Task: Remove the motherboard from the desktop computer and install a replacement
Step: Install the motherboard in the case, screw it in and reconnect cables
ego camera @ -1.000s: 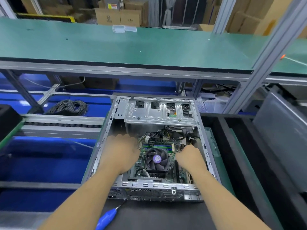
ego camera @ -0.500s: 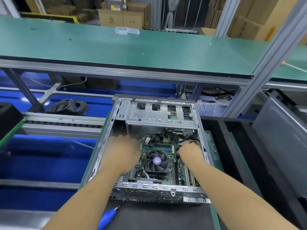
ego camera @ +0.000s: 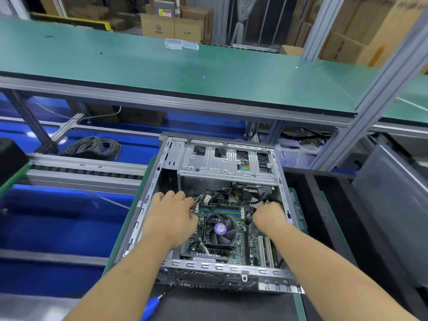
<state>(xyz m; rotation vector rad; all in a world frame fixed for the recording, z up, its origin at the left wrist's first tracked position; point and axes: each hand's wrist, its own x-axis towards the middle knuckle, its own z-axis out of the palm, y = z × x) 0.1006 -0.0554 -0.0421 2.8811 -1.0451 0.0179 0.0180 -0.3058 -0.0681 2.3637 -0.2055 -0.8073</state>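
The open desktop case lies on its side in front of me. Inside it sits the green motherboard with a black CPU fan in its middle. My left hand is in the case at the board's upper left corner, its fingers curled down onto a cable connector there. At the board's upper right corner my right hand grips a black cable. A bundle of black cables runs along the board's far edge, under the metal drive cage. Both sets of fingertips are hidden.
A blue-handled screwdriver lies on the black mat in front of the case. A green shelf spans above. A coil of grey wire lies at the left on the blue surface. A grey panel leans at the right.
My right hand has moved away from me, from beside the fan to the board's upper right corner, and has taken hold of the black cable. My left hand has stayed in place.
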